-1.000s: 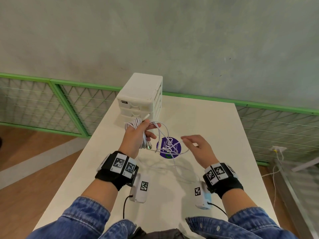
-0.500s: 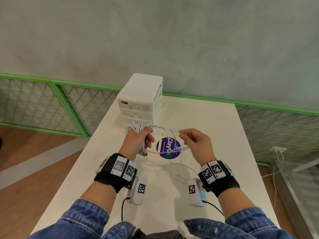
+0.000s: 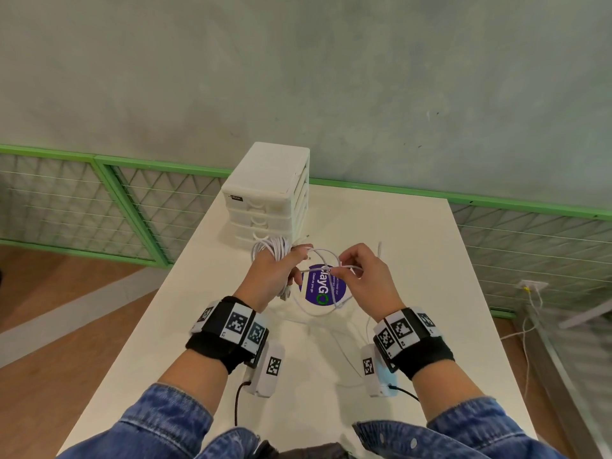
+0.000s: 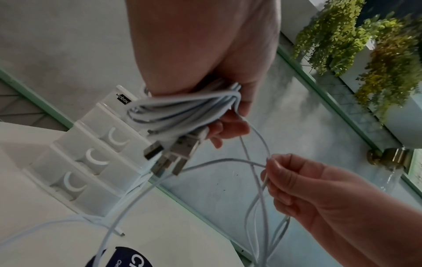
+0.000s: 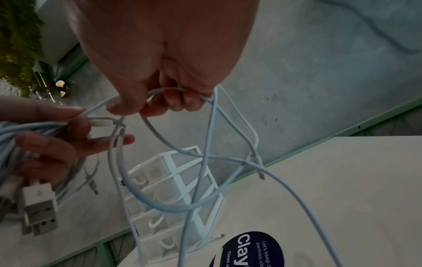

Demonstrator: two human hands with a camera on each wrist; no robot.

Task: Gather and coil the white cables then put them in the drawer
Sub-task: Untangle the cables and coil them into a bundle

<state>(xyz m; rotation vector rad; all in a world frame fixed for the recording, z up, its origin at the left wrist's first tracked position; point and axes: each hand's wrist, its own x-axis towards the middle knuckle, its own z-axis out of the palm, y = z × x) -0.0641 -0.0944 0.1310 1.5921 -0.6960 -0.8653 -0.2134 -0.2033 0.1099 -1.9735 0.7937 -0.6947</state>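
My left hand grips a coiled bundle of white cables above the table, just in front of the white drawer unit. In the left wrist view the bundle wraps under the palm and several USB plugs hang from it. My right hand pinches loose white cable strands that run across to the left hand. The right wrist view shows those strands held by curled fingers, with loops dangling toward the table. All the unit's drawers look closed.
A round purple sticker lies on the white table under the hands. Loose cable trails on the table near it. Green mesh railing runs behind and left of the table. A grey wall stands beyond.
My right hand has moved left and up toward the left hand and closed on the loose strands. The left hand kept its grip on the coil and shifted slightly.
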